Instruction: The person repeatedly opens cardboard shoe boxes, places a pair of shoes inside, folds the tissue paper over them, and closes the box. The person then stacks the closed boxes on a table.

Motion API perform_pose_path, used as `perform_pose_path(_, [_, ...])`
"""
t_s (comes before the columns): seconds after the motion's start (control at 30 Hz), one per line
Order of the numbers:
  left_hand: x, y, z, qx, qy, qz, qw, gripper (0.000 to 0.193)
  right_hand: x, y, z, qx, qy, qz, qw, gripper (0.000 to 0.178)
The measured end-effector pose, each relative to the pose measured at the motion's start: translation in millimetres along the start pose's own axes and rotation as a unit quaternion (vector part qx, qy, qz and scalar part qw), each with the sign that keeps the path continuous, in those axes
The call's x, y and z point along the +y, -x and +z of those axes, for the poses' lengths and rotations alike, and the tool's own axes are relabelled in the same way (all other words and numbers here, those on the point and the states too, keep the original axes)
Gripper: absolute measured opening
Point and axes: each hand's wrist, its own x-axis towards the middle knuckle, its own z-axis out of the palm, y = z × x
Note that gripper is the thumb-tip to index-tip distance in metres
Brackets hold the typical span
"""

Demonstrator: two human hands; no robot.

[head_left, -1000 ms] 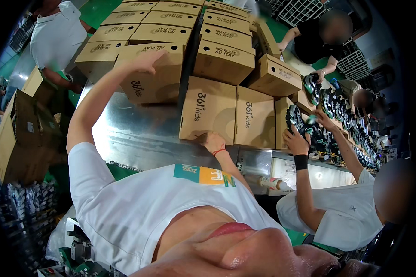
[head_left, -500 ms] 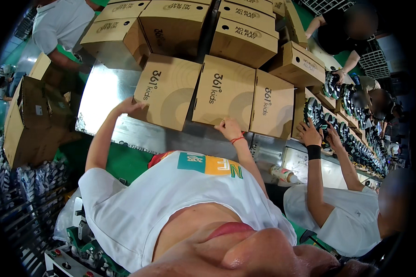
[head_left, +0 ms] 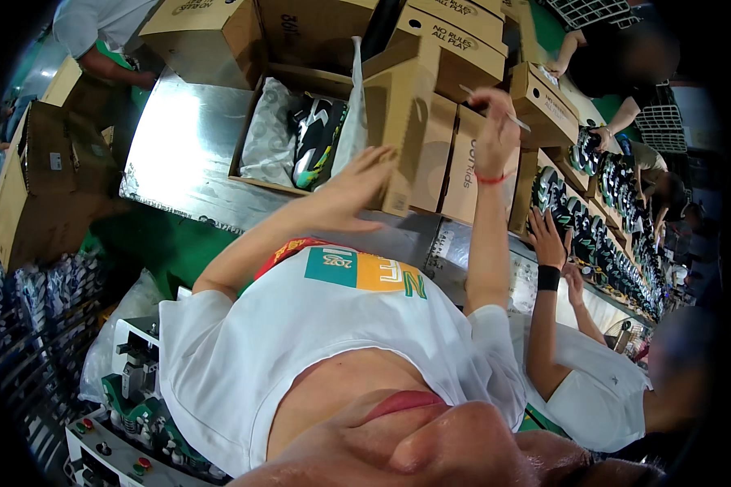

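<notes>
Shoebox lid (head_left: 404,114) between the hands (head_left: 361,190)

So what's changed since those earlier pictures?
A brown cardboard box was drawn nearer and its brown lid raised rightward, exposing a black, white and green shoe beside pale paper. The left hand moved right, near the lid. The right hand left the neighbouring closed box, went up and right, and now holds a thin pale stick. The row of dark shoes stays.
</notes>
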Motion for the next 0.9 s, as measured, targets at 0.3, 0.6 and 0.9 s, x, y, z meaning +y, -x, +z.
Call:
perform_pose_path(0.3, [-42.2, -10.8, 92.6, -0.023, -0.103, 0.113, 0.988, 0.078, 93.0, -29.3, 22.4, -0.339, 0.238, -0.043, 0.909, 0.029])
perform_pose_path(0.6, [-45.3, -10.4, 95.5, -0.003, -0.097, 0.107, 0.989, 0.077, 105.5, -13.8, 19.1, -0.339, 0.488, -0.132, 0.793, 0.015])
perform_pose_path(0.9, [-58.1, 64.5, 11.7, 0.420, -0.204, -0.036, 0.884, 0.097, 43.9, 39.3, 4.5, 0.132, 0.023, 0.111, 0.985, 0.009])
